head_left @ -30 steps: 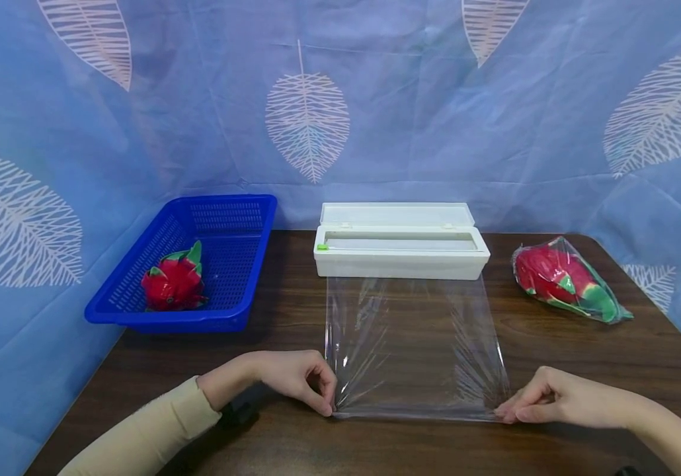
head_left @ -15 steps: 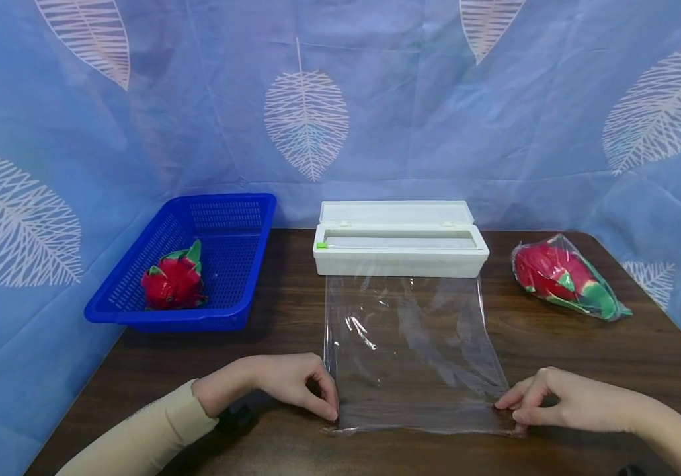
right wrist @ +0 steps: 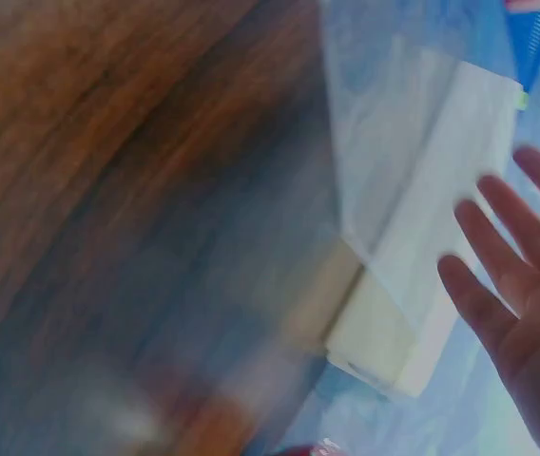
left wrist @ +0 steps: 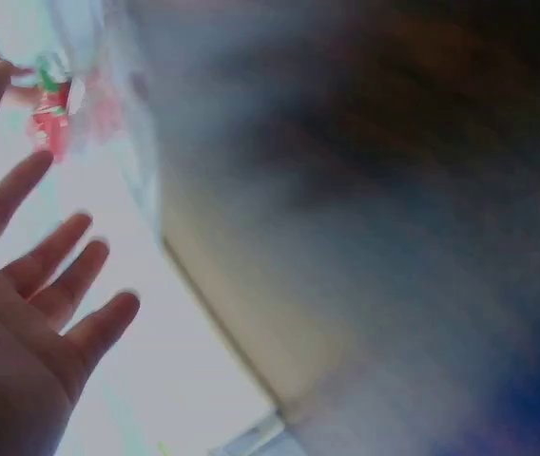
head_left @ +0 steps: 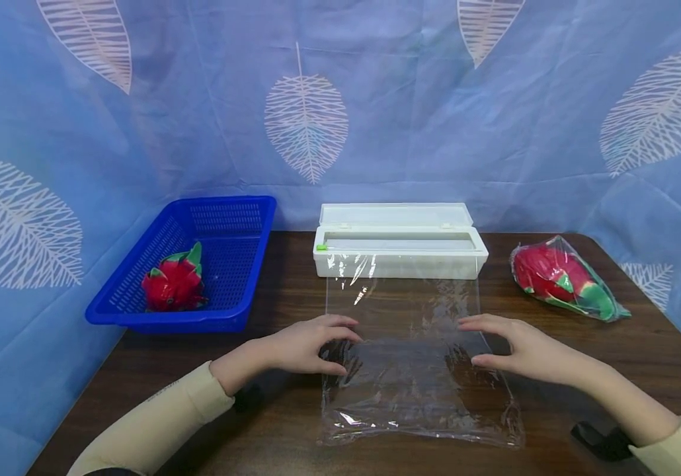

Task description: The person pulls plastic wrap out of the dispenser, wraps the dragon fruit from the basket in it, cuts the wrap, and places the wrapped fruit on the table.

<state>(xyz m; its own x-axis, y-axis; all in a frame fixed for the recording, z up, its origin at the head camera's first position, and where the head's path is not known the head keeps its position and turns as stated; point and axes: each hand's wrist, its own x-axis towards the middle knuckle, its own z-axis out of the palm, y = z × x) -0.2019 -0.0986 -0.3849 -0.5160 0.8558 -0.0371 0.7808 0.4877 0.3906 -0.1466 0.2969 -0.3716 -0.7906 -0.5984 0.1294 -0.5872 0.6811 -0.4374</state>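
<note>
A sheet of clear plastic wrap (head_left: 400,390) runs from a white wrap dispenser (head_left: 400,264) toward the front of the table, its near edge loose and crinkled. My left hand (head_left: 311,345) hovers at the sheet's left edge with fingers spread. At the right edge my right hand (head_left: 521,347) mirrors it, thumb and fingers apart. Neither hand grips anything. The left wrist view shows the left hand (left wrist: 42,294) with its fingers extended, and in the right wrist view the right hand (right wrist: 527,275) has its fingers spread too, near the dispenser (right wrist: 441,218).
On the left, a blue basket (head_left: 239,304) holds a red dragon fruit (head_left: 172,284). Another dragon fruit (head_left: 560,277), wrapped in clear film, lies at the back right of the brown table (head_left: 281,436). A green slider (head_left: 321,247) sits at the dispenser's left end. Behind hangs a blue leaf-print cloth (head_left: 388,132).
Both hands have let go of the wrap's near corners and moved up along its sides toward the dispenser, fingers opening. The sheet's near edge has settled lower, toward the front.
</note>
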